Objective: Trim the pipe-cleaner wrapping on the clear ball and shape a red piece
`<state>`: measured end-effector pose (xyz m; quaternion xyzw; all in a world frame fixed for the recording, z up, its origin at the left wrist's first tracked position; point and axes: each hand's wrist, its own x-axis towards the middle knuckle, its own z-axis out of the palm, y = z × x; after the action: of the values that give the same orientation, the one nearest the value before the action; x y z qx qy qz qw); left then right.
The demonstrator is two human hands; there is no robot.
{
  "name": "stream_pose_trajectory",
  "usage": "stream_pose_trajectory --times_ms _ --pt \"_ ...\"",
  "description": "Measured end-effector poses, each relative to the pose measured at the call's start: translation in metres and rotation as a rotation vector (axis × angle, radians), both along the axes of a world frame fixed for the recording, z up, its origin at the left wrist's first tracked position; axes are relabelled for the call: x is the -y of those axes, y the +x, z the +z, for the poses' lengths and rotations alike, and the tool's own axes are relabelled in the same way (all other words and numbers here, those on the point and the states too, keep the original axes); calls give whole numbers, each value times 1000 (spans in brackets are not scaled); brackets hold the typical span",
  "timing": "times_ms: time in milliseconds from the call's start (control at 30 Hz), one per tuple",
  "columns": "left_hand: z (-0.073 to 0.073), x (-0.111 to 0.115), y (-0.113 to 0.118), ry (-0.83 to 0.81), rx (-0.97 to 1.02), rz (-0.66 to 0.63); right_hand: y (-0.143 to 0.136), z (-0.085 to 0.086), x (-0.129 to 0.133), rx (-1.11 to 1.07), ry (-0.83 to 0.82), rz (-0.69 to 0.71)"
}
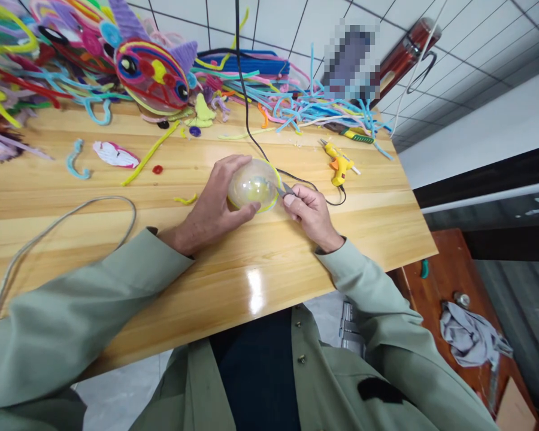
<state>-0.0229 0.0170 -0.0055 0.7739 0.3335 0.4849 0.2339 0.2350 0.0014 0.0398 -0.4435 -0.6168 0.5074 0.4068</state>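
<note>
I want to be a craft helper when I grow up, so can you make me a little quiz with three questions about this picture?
1. Which side grips the pointed tool? A) left B) right C) neither
2. True or false: the glue gun lies on the table.
3. Fill in the colour: the left hand holds a clear dome with a ____ edge.

Key:
1. B, the right hand
2. True
3. yellow
</note>
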Motion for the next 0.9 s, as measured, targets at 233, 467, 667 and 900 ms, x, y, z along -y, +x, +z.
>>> stream_pose_trajectory --times_ms 233,467,667,900 --pt "5 6 5 -31 0 -18 -1 3 1 -58 -92 127" --pt "-5 0 9 1 44 39 -3 0 0 -76 -152 165" --pt "1 0 11 -11 31 27 -4 -1 1 -147 -185 153" --pt "0 -1 9 -4 -2 32 -3 -5 1 -94 -178 174"
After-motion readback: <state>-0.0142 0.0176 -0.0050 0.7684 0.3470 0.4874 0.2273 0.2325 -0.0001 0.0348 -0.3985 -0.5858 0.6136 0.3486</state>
